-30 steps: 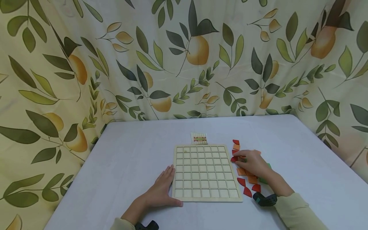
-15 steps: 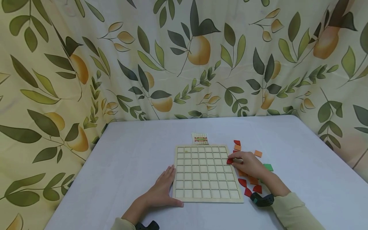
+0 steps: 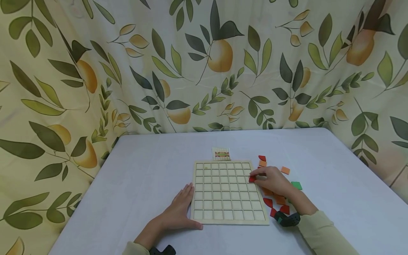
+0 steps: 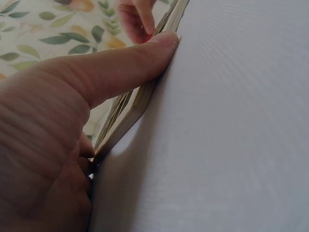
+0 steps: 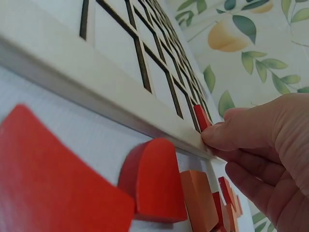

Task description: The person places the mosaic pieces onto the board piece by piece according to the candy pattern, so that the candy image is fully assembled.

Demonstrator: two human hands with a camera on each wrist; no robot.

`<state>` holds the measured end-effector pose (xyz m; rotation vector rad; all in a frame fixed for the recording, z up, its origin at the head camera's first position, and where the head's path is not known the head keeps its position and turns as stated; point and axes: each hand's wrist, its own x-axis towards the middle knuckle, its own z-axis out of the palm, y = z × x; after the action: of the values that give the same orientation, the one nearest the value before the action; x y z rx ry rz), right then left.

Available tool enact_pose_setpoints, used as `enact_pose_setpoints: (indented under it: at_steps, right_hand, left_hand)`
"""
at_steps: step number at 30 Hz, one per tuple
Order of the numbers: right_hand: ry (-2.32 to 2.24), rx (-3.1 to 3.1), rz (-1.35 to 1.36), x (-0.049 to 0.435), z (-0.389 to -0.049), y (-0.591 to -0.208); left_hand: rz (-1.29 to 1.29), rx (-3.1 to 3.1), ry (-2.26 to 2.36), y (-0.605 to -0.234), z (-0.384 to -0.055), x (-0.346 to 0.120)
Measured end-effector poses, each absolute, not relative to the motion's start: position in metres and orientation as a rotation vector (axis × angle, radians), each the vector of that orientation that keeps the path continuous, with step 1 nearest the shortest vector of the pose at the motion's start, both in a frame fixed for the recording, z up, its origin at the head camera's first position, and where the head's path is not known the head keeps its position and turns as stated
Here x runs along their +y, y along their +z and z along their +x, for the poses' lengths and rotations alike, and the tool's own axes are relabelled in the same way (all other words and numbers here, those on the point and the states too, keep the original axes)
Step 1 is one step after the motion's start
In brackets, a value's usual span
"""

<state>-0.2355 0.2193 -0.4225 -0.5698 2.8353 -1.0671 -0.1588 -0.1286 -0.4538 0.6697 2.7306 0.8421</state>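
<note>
A pale wooden grid board [image 3: 231, 195] lies on the white table. My left hand [image 3: 180, 209] rests at its near-left corner, fingers straight along the left side and thumb at the front edge; in the left wrist view the thumb [image 4: 120, 72] lies over the board's edge. With thumb and fingertips my right hand [image 3: 274, 180] pinches a red curved-edge tile [image 3: 252, 179] over the board's right-hand column. That tile [image 5: 200, 117] stands tilted at the frame in the right wrist view; whether it touches the cell floor I cannot tell.
Right of the board lie several loose tiles: a red one [image 3: 267, 202], an orange square [image 3: 285, 170], a green square [image 3: 296, 185] and others partly under my right arm. Behind the board is a small pattern card [image 3: 221, 154]. A leaf-print curtain [image 3: 204, 99] hangs beyond the table.
My right hand has carried the red tile left from the loose tiles onto the board's right side, uncovering an orange and a green square. My left hand stays in place.
</note>
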Motion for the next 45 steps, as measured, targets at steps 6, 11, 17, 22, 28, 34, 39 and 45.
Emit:
enact_pose_setpoints:
  at_steps: [6,11,17,22,28,34,39,45]
  right_hand:
    - [-1.068,2.832,-0.562,0.218,-0.236,-0.424]
    - [-1.119,2.820,-0.536,0.218,-0.234,-0.426]
    - [-1.154,2.846,-0.471,0.224,-0.233,-0.432]
    - [-1.187,2.843,-0.466,0.227,-0.233,-0.434]
    - [-1.205,2.849,-0.483,0.228,-0.234,-0.437]
    - [-1.229,2.835,-0.441,0.226,-0.233,-0.437]
    - [-1.222,2.825,-0.377,0.222,-0.233,-0.436]
    - [-1.200,2.829,-0.353,0.222,-0.232,-0.435]
  left_hand:
    - [0.676,2.735,0.825,-0.454,-0.159,-0.129]
    - [0.704,2.733,0.840,-0.454,-0.158,-0.130]
    - [0.712,2.717,0.865,-0.452,-0.158,-0.131]
    - [0.715,2.721,0.858,-0.453,-0.159,-0.131]
    - [0.720,2.720,0.859,-0.452,-0.158,-0.131]
    - [0.699,2.722,0.850,-0.451,-0.158,-0.131]
    - [0.696,2.719,0.859,-0.450,-0.157,-0.131]
    - [0.706,2.715,0.863,-0.450,-0.158,-0.131]
